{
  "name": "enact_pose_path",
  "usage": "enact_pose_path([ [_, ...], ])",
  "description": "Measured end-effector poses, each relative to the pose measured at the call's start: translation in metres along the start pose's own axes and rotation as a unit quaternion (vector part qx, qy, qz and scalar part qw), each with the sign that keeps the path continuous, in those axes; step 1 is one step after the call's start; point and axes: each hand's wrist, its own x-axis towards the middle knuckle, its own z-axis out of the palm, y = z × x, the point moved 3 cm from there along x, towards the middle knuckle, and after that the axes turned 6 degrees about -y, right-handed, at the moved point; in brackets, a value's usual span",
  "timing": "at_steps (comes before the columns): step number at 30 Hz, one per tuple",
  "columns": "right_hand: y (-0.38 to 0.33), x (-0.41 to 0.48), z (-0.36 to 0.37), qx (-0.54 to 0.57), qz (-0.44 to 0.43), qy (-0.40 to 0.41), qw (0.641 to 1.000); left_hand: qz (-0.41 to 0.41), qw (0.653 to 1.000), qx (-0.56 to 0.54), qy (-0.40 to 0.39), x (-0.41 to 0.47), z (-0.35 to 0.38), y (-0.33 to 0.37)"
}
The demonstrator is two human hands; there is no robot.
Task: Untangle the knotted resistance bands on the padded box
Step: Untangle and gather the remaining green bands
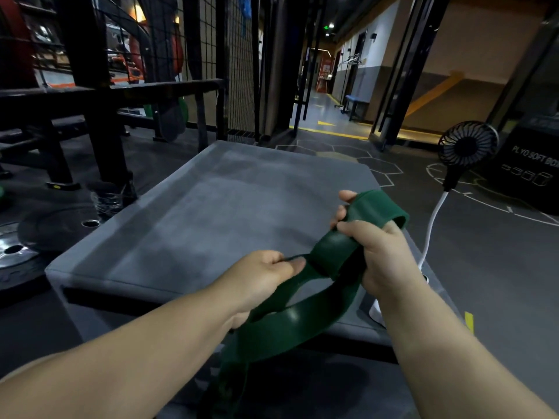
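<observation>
Green band pinched by left hand fingers, right hand fingers curled round it.

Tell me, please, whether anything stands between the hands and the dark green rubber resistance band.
Nothing visible does: the left hand pinches the dark green rubber band and the right hand grips it above the grey padded box.

We see a grey padded box standing on the dark floor, its flat top marked with paler scuffed patches. Near its right edge, a white fan base rests on the top.
</observation>
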Motion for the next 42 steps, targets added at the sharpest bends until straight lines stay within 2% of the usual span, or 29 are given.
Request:
enact_pose_path([
  [3,0.006,0.0,0.002,-0.036,-0.003,0.027,0.999,-0.036,0.995,0.014,-0.094,-0.005,-0.002,0.003],
  [6,0.004,0.0,0.002,0.001,-0.022,0.077,0.997,-0.049,0.982,0.079,-0.162,-0.01,-0.001,0.0],
  [9,-0.005,0.002,-0.004,0.04,-0.047,0.083,0.995,-0.033,0.985,0.1,-0.135,-0.012,0.001,0.0],
  [14,0.008,-0.004,0.003,-0.12,0.031,-0.029,0.992,0.002,0.996,0.001,-0.089,-0.012,0.002,0.007],
  [17,0.019,-0.01,0.014,-0.145,0.038,-0.099,0.984,0.011,0.997,-0.043,-0.07,-0.01,0.0,0.011],
  [22,0.027,-0.012,0.019,-0.184,0.055,-0.119,0.974,0.017,0.997,-0.036,-0.073,-0.007,-0.006,0.015],
  [24,0.029,-0.011,0.018,-0.201,0.059,-0.106,0.972,0.005,0.991,-0.067,-0.116,-0.007,-0.007,0.013],
  [26,0.028,-0.01,0.015,-0.224,0.07,-0.087,0.968,-0.009,0.973,-0.108,-0.206,-0.01,-0.006,0.014],
  [28,0.026,-0.01,0.013,-0.222,0.083,-0.105,0.966,-0.012,0.962,-0.119,-0.246,-0.012,-0.006,0.014],
  [31,0.02,-0.011,0.013,-0.268,0.087,-0.181,0.942,-0.011,0.969,-0.142,-0.203,-0.011,-0.008,0.014],
  [35,0.017,-0.012,0.007,-0.347,0.098,-0.193,0.912,-0.004,0.966,-0.223,-0.131,-0.008,-0.013,0.016],
  [39,0.02,-0.016,0.015,-0.336,0.08,-0.202,0.917,0.001,0.965,-0.232,-0.122,-0.006,-0.012,0.014],
  [42,0.017,-0.013,0.01,-0.283,0.068,-0.184,0.939,0.026,0.975,-0.197,-0.097,-0.002,-0.009,0.011],
])
